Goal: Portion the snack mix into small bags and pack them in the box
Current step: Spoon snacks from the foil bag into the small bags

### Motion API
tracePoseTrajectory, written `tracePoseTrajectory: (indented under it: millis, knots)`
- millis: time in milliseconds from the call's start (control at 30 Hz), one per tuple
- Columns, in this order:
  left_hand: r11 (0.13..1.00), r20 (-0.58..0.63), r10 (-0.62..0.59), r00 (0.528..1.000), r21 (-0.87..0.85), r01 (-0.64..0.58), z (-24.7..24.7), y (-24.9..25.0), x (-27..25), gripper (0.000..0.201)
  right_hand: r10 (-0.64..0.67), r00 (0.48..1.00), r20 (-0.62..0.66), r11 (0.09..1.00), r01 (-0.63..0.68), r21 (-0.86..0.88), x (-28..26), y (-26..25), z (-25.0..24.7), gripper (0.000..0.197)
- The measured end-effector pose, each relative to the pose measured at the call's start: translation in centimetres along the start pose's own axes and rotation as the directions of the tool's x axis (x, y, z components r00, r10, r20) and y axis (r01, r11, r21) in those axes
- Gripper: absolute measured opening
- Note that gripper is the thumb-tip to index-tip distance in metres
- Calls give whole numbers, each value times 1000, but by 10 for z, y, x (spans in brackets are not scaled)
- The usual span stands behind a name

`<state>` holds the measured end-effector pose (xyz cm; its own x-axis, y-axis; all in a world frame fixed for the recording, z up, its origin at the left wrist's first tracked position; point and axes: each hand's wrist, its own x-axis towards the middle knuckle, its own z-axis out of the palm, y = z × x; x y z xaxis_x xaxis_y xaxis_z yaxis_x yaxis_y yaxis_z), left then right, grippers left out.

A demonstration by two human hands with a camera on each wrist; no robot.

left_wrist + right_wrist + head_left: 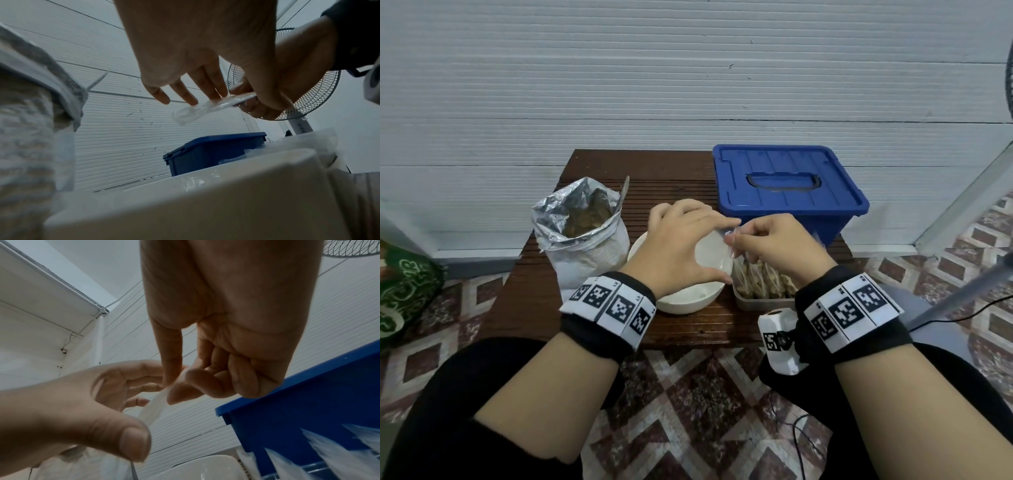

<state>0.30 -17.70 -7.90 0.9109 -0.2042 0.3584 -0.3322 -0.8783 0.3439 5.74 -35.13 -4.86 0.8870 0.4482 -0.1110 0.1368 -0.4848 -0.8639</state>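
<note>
Both hands are working over the white bowl [690, 301] at worktop centre. Right hand [779, 245] is pinching a thin, clear, crinkly small plastic bag [207, 108] btw thumb and curled fingers; the bag looks flat and limp, and whether anything is in it can't be told. Left hand [681, 246] is hovering w/ fingers spread and fairly straight, fingertips [188, 97] touching the bag's edge, thumb apart; not clamping anything that I can see.

Bowl is smooth, round, matte white, sitting on the dark brown ribbed wooden worktop [534, 298]. Left of it the snack mix bag [582, 233] is standing upright, top torn open, crumpled silver foil lining showing, brown chunky mix inside. Right of the bowl, touching or just beside it, a rectangular clear plastic tub [760, 301] is holding filled small bags of brownish snack, packed upright in a row. Behind that, the blue plastic box [787, 185] w/ moulded ribbed lid and recessed handle is sitting closed at the worktop's far right.

Bkgd: white ribbed panel wall [688, 85], patterned tile floor [688, 394], wire-grille fan [316, 97] in the left wrist view. Both wrists are wearing black straps w/ printed marker tags.
</note>
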Motion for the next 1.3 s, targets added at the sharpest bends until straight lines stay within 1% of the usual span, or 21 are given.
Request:
tracePoseTrajectory:
  millis: [100,200,300,367,433,567,733,800,900,1000,1100,1167,1300]
  knots:
    - [999,-19,-31,999,-30,31,-1,1,0,75,6,1000,2,1000,-6,22,0,-1,1,20]
    - [992,-28,-89,996,-94,86,0,3,0,79,37,999,-14,999,-36,39,0,-2,3,26]
    - [978,-40,-148,988,-152,141,0,3,2,79,84,996,-35,992,-80,101,0,-4,3,30]
    - [967,-54,-179,982,-195,166,-1,4,3,72,93,995,-24,987,-89,137,0,-4,2,30]
    - [951,-78,-201,977,-255,176,-1,4,2,64,91,996,-3,984,-89,154,-1,-4,1,25]
    - [929,-121,-227,966,-326,177,-1,1,2,45,63,998,6,991,-64,121,0,-1,1,16]
    - [890,-109,-276,955,-404,211,-2,2,2,44,51,998,-29,991,-47,126,0,1,1,18]
    - [880,-138,-293,946,-427,210,-3,2,2,40,44,998,-48,990,-37,139,0,-1,2,22]
    - [862,-213,-321,923,-469,192,-12,6,1,33,34,996,-83,986,-20,166,1,-4,4,27]
    - [833,-264,-367,892,-520,189,-27,7,1,33,16,994,-109,986,2,165,3,-7,9,27]
    - [793,-319,-437,841,-578,192,-46,5,0,34,-15,991,-132,993,30,115,6,-10,15,28]
    - [763,-348,-479,806,-620,185,-63,1,-2,36,-41,992,-123,995,52,86,9,-17,20,25]
    - [772,-410,-511,755,-605,194,-98,-16,-10,42,-122,988,-98,991,126,40,22,-40,37,21]
